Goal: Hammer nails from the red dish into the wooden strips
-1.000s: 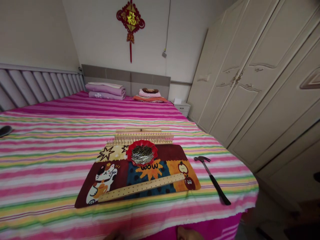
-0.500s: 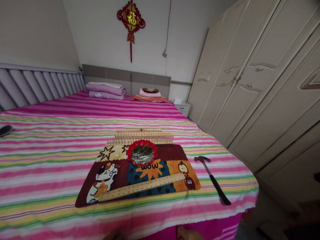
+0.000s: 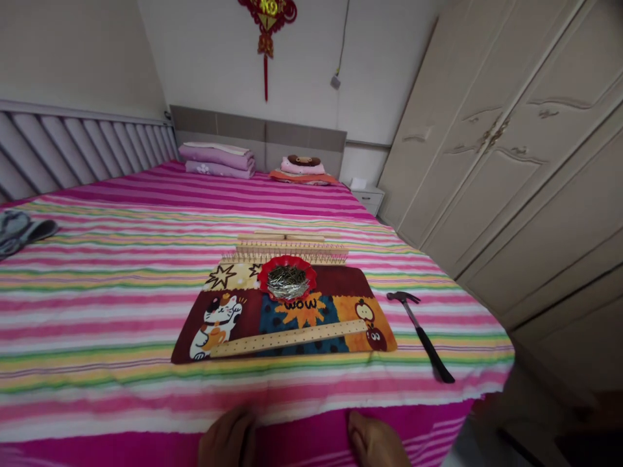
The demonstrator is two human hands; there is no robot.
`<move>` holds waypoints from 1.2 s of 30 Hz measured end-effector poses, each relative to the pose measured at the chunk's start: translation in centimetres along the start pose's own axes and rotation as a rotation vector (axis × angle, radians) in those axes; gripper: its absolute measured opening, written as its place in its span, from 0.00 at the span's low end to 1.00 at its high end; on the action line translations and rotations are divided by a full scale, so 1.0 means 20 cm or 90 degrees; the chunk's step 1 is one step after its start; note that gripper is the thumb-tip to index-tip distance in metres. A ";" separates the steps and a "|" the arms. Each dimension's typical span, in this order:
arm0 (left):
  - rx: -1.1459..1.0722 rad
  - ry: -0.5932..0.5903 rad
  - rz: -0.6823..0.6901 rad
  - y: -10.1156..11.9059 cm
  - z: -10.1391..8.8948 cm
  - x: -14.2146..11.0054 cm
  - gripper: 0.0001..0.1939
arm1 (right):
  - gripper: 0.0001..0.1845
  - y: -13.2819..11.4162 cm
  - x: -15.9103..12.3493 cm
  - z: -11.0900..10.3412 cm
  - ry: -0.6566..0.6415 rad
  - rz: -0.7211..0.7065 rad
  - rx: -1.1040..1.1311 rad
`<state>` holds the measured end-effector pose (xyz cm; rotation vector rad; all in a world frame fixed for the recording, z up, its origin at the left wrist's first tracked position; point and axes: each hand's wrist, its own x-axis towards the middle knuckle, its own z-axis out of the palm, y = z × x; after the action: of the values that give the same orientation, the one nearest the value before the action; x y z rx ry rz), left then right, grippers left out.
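My left hand [image 3: 228, 440] and my right hand [image 3: 377, 442] lie low at the near edge of the bed, fingers flat on the pink sheet, holding nothing. Beyond them a cartoon cat mat [image 3: 228, 324] lies on the striped bedspread [image 3: 97, 311]. On the mat's near part rests a long wooden strip with a row of holes [image 3: 292, 337]. A red dish of nails [image 3: 287, 280] stands at the mat's far edge. Behind it lie wooden strips studded with upright nails [image 3: 292, 251]. A black-handled hammer [image 3: 422, 329] lies right of the mat.
A cream wardrobe [image 3: 511, 149] fills the right side, with a narrow floor gap beside the bed. Folded bedding [image 3: 219, 159] and a small pile [image 3: 302, 170] sit by the headboard. A bedside table [image 3: 367, 196] stands in the far corner. Grey cloth [image 3: 22, 228] lies at far left.
The view has tipped down and shifted slightly. Both hands now show more fully at the bottom edge. Nothing on the bed has moved.
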<state>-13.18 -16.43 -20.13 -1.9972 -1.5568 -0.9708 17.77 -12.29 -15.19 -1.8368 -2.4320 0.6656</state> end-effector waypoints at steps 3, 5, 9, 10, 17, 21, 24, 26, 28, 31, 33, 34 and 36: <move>0.001 -0.020 -0.090 0.07 -0.05 0.04 0.09 | 0.15 -0.02 -0.02 -0.01 -0.008 -0.009 -0.007; -0.007 -0.030 -0.129 0.11 -0.08 0.06 0.09 | 0.15 -0.04 -0.03 -0.03 -0.010 -0.034 0.020; -0.033 -0.032 -0.143 0.15 -0.10 0.08 0.08 | 0.15 -0.13 0.00 -0.15 0.101 -0.179 0.148; -0.038 -0.032 -0.145 0.15 -0.10 0.08 0.08 | 0.15 -0.15 0.02 -0.19 0.154 -0.221 0.158; -0.050 -0.053 -0.175 0.16 -0.11 0.08 0.08 | 0.17 -0.24 0.38 -0.41 0.376 -0.319 -0.076; -0.057 -0.047 -0.189 0.17 -0.12 0.09 0.07 | 0.17 -0.27 0.54 -0.39 0.355 -0.347 -0.104; -0.060 -0.038 -0.194 0.18 -0.12 0.10 0.07 | 0.17 -0.28 0.59 -0.35 0.341 -0.368 -0.111; -0.061 -0.033 -0.194 0.18 -0.13 0.11 0.07 | 0.16 -0.28 0.59 -0.33 0.336 -0.378 -0.111; -0.065 -0.034 -0.194 0.19 -0.13 0.11 0.07 | 0.16 -0.28 0.58 -0.33 0.336 -0.382 -0.110; -0.066 -0.040 -0.202 0.19 -0.14 0.11 0.07 | 0.16 -0.27 0.56 -0.33 0.338 -0.387 -0.104; -0.063 -0.047 -0.200 0.18 -0.14 0.11 0.07 | 0.16 -0.26 0.55 -0.33 0.337 -0.391 -0.099; -0.061 -0.051 -0.199 0.18 -0.14 0.11 0.07 | 0.16 -0.26 0.55 -0.32 0.336 -0.393 -0.095; -0.059 -0.057 -0.192 0.17 -0.13 0.10 0.07 | 0.17 -0.25 0.54 -0.32 0.335 -0.396 -0.087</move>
<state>-10.31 -17.94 -16.56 -1.9262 -1.9350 -1.0968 11.61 -1.39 -10.22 -0.9849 -2.4796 -0.0284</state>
